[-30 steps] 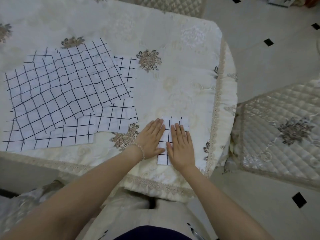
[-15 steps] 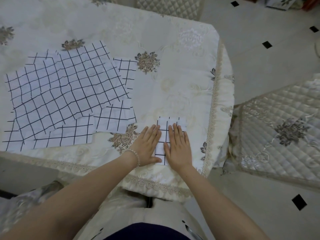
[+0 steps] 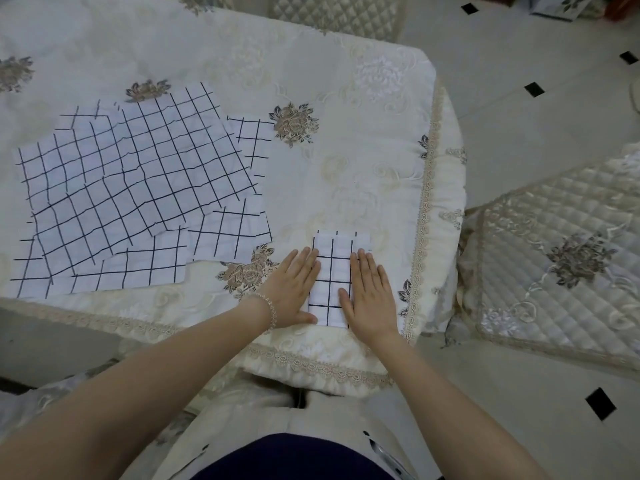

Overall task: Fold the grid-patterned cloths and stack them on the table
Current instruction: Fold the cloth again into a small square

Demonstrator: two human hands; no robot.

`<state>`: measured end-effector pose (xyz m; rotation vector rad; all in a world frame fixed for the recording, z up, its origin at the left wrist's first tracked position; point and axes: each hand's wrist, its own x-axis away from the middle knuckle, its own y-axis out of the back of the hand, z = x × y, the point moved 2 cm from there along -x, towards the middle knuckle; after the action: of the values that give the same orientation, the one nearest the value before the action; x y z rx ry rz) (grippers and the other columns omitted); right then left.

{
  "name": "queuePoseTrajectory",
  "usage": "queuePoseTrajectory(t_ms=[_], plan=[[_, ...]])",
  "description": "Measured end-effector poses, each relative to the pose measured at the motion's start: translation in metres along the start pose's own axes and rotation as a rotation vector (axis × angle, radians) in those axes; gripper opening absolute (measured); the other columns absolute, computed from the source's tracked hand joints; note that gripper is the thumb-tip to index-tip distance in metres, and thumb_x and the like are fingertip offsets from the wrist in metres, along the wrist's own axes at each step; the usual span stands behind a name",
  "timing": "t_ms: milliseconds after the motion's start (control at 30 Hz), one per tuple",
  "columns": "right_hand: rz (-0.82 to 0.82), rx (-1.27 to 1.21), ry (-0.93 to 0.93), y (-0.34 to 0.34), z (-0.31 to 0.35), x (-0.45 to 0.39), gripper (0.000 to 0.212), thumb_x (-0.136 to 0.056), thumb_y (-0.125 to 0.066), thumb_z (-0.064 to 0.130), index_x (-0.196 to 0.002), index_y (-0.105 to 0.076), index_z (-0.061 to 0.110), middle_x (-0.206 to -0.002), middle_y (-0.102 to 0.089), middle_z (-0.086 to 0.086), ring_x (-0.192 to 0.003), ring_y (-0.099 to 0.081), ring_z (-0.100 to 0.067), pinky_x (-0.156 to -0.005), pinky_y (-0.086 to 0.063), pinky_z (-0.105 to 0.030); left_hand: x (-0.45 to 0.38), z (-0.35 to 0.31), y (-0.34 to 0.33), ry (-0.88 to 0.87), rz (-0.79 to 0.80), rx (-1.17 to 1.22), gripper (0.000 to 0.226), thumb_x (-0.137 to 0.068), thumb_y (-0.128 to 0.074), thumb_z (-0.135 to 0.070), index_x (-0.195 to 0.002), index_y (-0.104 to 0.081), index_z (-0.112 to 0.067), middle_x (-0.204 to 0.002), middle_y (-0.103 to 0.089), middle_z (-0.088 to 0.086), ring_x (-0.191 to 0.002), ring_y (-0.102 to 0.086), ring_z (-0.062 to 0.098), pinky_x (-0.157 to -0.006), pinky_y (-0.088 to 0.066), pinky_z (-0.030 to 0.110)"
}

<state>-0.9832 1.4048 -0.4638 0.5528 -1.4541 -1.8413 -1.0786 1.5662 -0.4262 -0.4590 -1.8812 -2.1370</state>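
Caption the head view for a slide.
Both hands, left and right, press a folded cloth flat beside unfolded cloths.

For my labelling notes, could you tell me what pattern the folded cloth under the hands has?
White with a black grid of thin lines, seen in the head view: folded cloth.

Soft, even, rather dim light casts only faint shadows and no glare, while the wide lens bends the edges and the picture stays mostly sharp.

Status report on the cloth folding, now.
Left hand and right hand flat, pressing folded cloth at table edge. Unfolded cloths piled to the left. Nothing in the way.
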Motion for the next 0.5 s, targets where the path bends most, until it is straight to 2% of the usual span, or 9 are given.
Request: queuePoseTrajectory(t_ms=[167,233,267,300,333,367,400,500], plan=[[0.02,0.006,-0.008,0.0,0.001,0.0,0.067,-0.097,-0.021,0.044,-0.152,-0.012,0.006,-0.16,-0.008,-0.007,-0.148,-0.003,-0.018,-0.119,-0.007,-0.038,0.016,-0.007,-0.008,0.09,0.052,0.017,0.095,-0.087,-0.014,-0.07,-0.144,0.016,0.001,-0.154,0.015,0.022,-0.143,0.015,0.036,-0.117,0.008,0.048],[0.031,0.011,-0.012,0.0,0.001,0.0,0.067,-0.098,-0.02,0.045,-0.152,-0.01,0.007,-0.161,-0.007,-0.007,-0.148,-0.001,-0.017,-0.12,-0.005,-0.037,0.018,-0.006,0.0,0.062,0.038,0.041,0.094,-0.089,-0.024,-0.068,-0.147,0.0,0.002,-0.155,0.003,0.022,-0.144,0.001,0.037,-0.117,0.001,0.049],[0.031,0.015,-0.012,0.0,0.0,0.001,0.068,-0.098,-0.019,0.045,-0.153,-0.009,0.007,-0.161,-0.006,-0.007,-0.148,0.0,-0.017,-0.12,-0.005,-0.037,0.019,-0.007,0.005,0.009,0.001,0.06,0.087,-0.088,-0.037,-0.063,-0.145,-0.021,0.001,-0.154,-0.016,0.022,-0.142,-0.017,0.037,-0.117,-0.01,0.048],[0.03,0.02,-0.011,-0.001,-0.001,0.001,0.068,-0.098,-0.019,0.045,-0.153,-0.009,0.007,-0.161,-0.005,-0.006,-0.148,0.0,-0.017,-0.12,-0.004,-0.037,0.021,-0.011,0.007,-0.074,-0.031,0.051,0.069,-0.085,-0.052,-0.054,-0.132,-0.044,-0.004,-0.142,-0.042,0.019,-0.131,-0.039,0.035,-0.113,-0.024,0.047],[0.031,0.025,-0.01,0.0,-0.001,0.001,0.068,-0.098,-0.018,0.045,-0.153,-0.008,0.008,-0.161,-0.004,-0.006,-0.148,0.001,-0.017,-0.119,-0.004,-0.037,0.023,-0.016,0.006,-0.184,-0.099,0.007,0.043,-0.08,-0.062,-0.04,-0.111,-0.057,-0.01,-0.119,-0.059,0.011,-0.111,-0.054,0.03,-0.106,-0.036,0.044],[0.034,0.025,-0.009,0.0,-0.001,0.001,0.068,-0.098,-0.018,0.045,-0.153,-0.007,0.008,-0.161,-0.004,-0.006,-0.148,0.001,-0.017,-0.119,-0.003,-0.037,0.026,-0.019,0.006,-0.274,-0.174,-0.026,0.02,-0.077,-0.064,-0.025,-0.094,-0.058,-0.014,-0.098,-0.063,0.005,-0.093,-0.059,0.024,-0.1,-0.042,0.04],[0.035,0.023,-0.008,0.0,-0.001,0.001,0.068,-0.098,-0.018,0.045,-0.153,-0.007,0.008,-0.161,-0.003,-0.006,-0.148,0.002,-0.017,-0.119,-0.003,-0.037,0.029,-0.02,0.004,-0.354,-0.233,-0.044,0.009,-0.076,-0.062,-0.013,-0.083,-0.058,-0.016,-0.084,-0.061,0.001,-0.08,-0.058,0.021,-0.097,-0.045,0.039],[0.041,0.016,-0.009,-0.001,-0.001,0.0,0.068,-0.097,-0.017,0.046,-0.153,-0.007,0.008,-0.161,-0.004,-0.006,-0.148,0.002,-0.017,-0.119,-0.003,-0.037,0.033,-0.023,0.001,-0.39,-0.342,-0.138,0.019,-0.08,-0.054,0.001,-0.07,-0.06,-0.013,-0.067,-0.054,0.0,-0.067,-0.054,0.02,-0.101,-0.043,0.043]])
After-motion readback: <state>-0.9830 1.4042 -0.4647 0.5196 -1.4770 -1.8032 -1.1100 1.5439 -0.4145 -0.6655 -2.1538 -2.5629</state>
